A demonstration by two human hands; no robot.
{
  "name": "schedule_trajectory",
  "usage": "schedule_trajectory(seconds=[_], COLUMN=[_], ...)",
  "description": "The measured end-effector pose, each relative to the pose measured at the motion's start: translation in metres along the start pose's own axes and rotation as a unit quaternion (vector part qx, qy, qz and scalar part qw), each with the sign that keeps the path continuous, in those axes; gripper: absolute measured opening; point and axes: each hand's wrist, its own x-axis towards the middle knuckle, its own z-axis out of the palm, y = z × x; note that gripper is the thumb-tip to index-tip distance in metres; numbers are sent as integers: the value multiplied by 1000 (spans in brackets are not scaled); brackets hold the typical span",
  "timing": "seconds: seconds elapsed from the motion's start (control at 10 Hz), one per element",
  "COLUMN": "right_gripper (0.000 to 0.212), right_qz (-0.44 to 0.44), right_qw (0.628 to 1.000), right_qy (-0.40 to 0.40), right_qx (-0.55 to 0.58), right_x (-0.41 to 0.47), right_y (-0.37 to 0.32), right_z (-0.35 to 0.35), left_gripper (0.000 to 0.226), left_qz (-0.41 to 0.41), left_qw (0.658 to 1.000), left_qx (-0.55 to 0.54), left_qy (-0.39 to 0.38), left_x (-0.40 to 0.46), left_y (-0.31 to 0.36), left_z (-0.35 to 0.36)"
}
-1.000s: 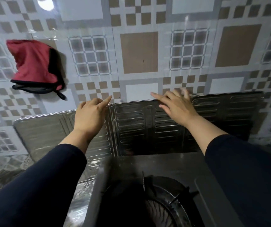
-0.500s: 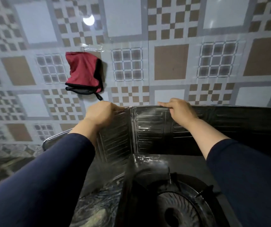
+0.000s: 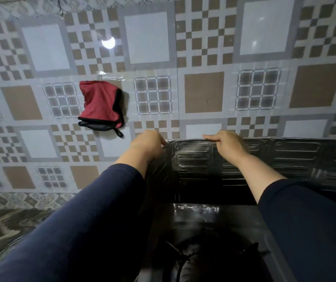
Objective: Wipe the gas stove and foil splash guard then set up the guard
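Note:
The embossed foil splash guard (image 3: 285, 159) stands upright behind the dark gas stove (image 3: 203, 220), against the tiled wall. Its left panel is folded forward along the stove's left side. My left hand (image 3: 146, 143) is closed over the top edge at the fold between the left and back panels. My right hand (image 3: 227, 144) grips the top edge of the back panel, fingers curled over it. A burner grate (image 3: 185, 259) shows at the bottom, partly hidden by my sleeves.
A red and black oven mitt (image 3: 101, 106) hangs on the patterned tile wall (image 3: 203, 58) to the upper left of the guard. A marbled countertop (image 3: 4, 226) runs along the left of the stove.
The left panel has swung forward from nearly flat to folded along the stove's side. Both hands went from resting on the guard to gripping its top edge.

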Motion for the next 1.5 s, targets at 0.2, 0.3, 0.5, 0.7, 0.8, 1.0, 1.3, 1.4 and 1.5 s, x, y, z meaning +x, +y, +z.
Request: schedule_trajectory(seconds=[0.2, 0.3, 0.5, 0.7, 0.8, 1.0, 1.3, 1.4, 1.5], right_gripper=[55, 55, 49, 41, 41, 46, 47, 47, 45], right_qz=[-22, -41, -50, -42, -39, -65, -80, -104, -127], right_qw=[1000, 999, 997, 998, 997, 995, 994, 993, 990], right_qy=[20, 24, -5, -20, -27, -33, -57, -48, -65], right_qx=[-5, -18, -59, -52, -64, -75, -55, -36, -18], right_x=[-2, -7, -13, -15, -17, -16, -20, -37, -67], right_y=[-8, -13, -11, -15, -17, -20, -42, -51, -57], right_z=[16, 21, 22, 19, 18, 21, 23, 15, -2], left_gripper=[30, 30, 30, 35, 37, 35, 43, 50, 52], left_qz=[-17, -23, -27, -29, -33, -30, -32, -41, -7], left_qw=[999, 999, 998, 997, 997, 998, 999, 998, 998], left_qx=[-31, -45, -60, -75, -72, -56, 8, 42, 58], left_qy=[2, 7, -3, -9, -6, -5, -10, -11, 25], left_x=[-8, -11, -15, -19, -20, -23, -33, -41, -59], left_y=[-11, -14, -13, -11, -12, -15, -7, 2, 11], left_z=[11, 13, 12, 11, 11, 11, 8, 5, 5])
